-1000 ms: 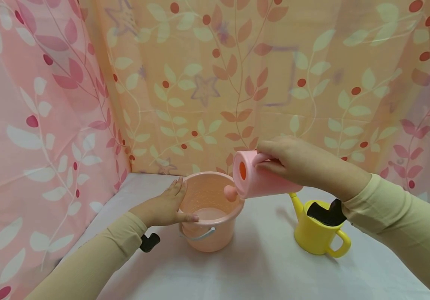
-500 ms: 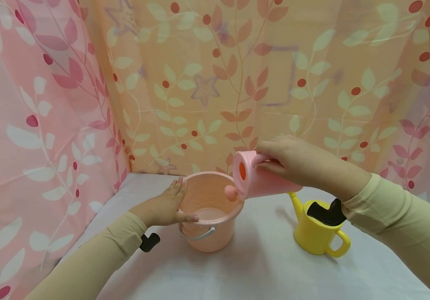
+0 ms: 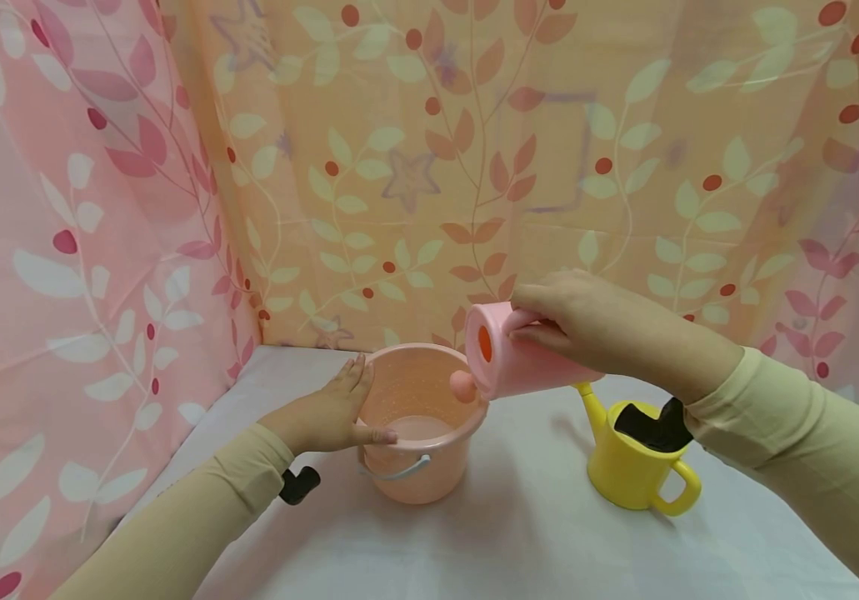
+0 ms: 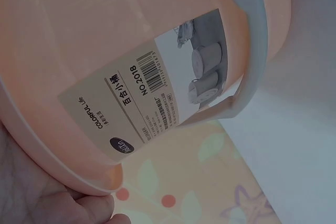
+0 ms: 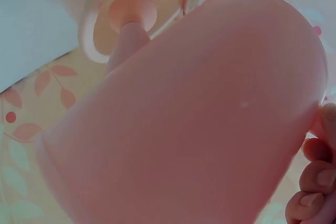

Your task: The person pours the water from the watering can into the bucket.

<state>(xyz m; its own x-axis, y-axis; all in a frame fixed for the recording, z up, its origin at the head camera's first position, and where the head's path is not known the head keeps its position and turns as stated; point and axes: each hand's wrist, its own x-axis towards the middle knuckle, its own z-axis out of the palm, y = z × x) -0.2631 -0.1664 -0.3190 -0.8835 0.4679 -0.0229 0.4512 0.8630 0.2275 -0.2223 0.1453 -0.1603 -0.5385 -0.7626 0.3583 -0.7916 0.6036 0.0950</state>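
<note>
My left hand (image 3: 327, 408) rests spread against the left rim of a peach plastic bucket (image 3: 417, 475), fingers along the side and thumb on the front rim. In the left wrist view the bucket's printed label (image 4: 142, 87) shows beside the palm. My right hand (image 3: 586, 321) grips the handle of a pink watering can (image 3: 534, 358), tipped on its side in the air. The can's round sprinkler head (image 3: 462, 386) hangs over the bucket's right rim. An orange-looking opening shows in the can's top. Speckles like droplets dot the bucket's inner wall.
A yellow watering can (image 3: 627, 467) stands upright on the white cloth-covered table (image 3: 534, 542), below my right forearm. The bucket's pale blue handle (image 3: 399, 471) hangs down in front. Leaf-patterned curtains (image 3: 429, 167) close off the back and sides.
Almost nothing differs. The pink watering can's sprinkler head sits very slightly farther right; both hands keep their places.
</note>
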